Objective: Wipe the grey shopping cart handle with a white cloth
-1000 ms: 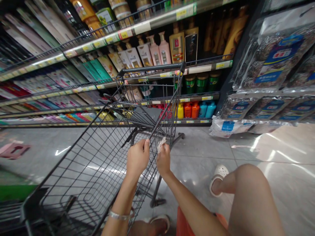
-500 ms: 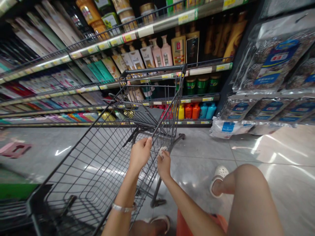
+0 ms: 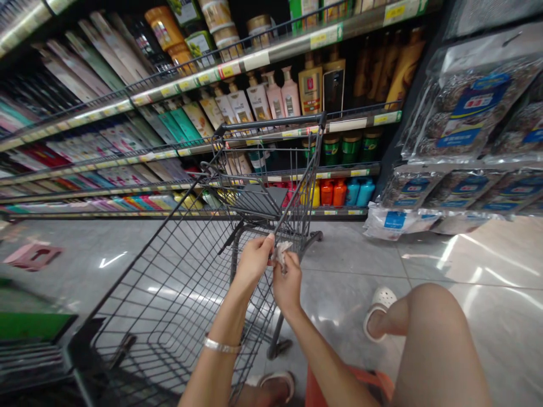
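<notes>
A dark grey wire shopping cart (image 3: 271, 122) stands in front of me. My left hand (image 3: 253, 261) is closed around its near top rim, thumb on top. Just to the right, my right hand (image 3: 288, 284) pinches a crumpled whitish wipe or tissue (image 3: 281, 255) against or very near the same rim, by the left thumb. Whether it is cloth or paper I cannot tell. A grey flap (image 3: 261, 200) lies in the child-seat part near the handle. The wire basket shows only floor through its mesh.
Shelves (image 3: 254, 59) of bottles and jars run behind the cart. Packs of metal scourers (image 3: 473, 110) hang at right. A pink stool (image 3: 34, 256) is on the floor at left, near a green-topped object (image 3: 34, 328). My knee and an orange seat (image 3: 316, 387) are below.
My right hand has come closer to my left, and the wipe now sits up by the left thumb. My left hand keeps its hold on the rim. The view has shifted slightly.
</notes>
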`<state>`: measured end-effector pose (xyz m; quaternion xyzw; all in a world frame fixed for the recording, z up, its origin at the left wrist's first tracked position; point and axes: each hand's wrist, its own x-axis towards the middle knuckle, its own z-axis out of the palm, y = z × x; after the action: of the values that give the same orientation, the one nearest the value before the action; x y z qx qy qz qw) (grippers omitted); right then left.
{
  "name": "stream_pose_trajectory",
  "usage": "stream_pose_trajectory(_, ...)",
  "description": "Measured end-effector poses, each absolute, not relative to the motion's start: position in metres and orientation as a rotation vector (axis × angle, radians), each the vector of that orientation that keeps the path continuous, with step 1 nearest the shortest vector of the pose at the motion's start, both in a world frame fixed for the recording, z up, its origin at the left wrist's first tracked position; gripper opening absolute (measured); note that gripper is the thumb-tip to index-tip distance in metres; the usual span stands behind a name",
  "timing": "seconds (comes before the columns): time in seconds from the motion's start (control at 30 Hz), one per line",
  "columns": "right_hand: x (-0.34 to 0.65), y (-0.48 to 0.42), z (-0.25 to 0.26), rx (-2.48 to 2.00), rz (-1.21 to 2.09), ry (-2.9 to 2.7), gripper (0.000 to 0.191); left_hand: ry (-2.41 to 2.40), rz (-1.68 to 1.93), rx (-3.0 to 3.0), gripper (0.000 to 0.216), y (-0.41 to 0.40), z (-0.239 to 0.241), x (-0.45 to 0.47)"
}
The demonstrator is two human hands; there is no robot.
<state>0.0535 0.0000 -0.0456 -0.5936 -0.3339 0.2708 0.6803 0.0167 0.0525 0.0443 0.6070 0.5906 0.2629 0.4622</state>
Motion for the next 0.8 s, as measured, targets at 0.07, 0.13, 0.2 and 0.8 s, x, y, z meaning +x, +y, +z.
stream_pose_trajectory(0.07, 0.059, -0.005, -0.046, -1.336, 0.599, -0.799, 0.031, 1.435, 0.64, 1.516, 0.042, 0.049, 0.043, 0.021)
stream_pose_trajectory(0.13, 0.063, -0.013, -0.05, -1.338, 0.599, -0.896, 0.04, 1.441, 0.625, 1.545, 0.04, 0.045, 0.042, 0.024)
stream_pose_trajectory(0.2, 0.065, -0.024, -0.056, -1.335, 0.614, -1.007, 0.054, 1.473, 0.603, 1.602, 0.039, 0.04, 0.043, 0.027)
stream_pose_trajectory(0.8, 0.073, -0.053, -0.098, -1.315, 0.699, -0.794, 0.022, 1.368, 0.49, 1.444, 0.047, 0.021, 0.053, 0.025)
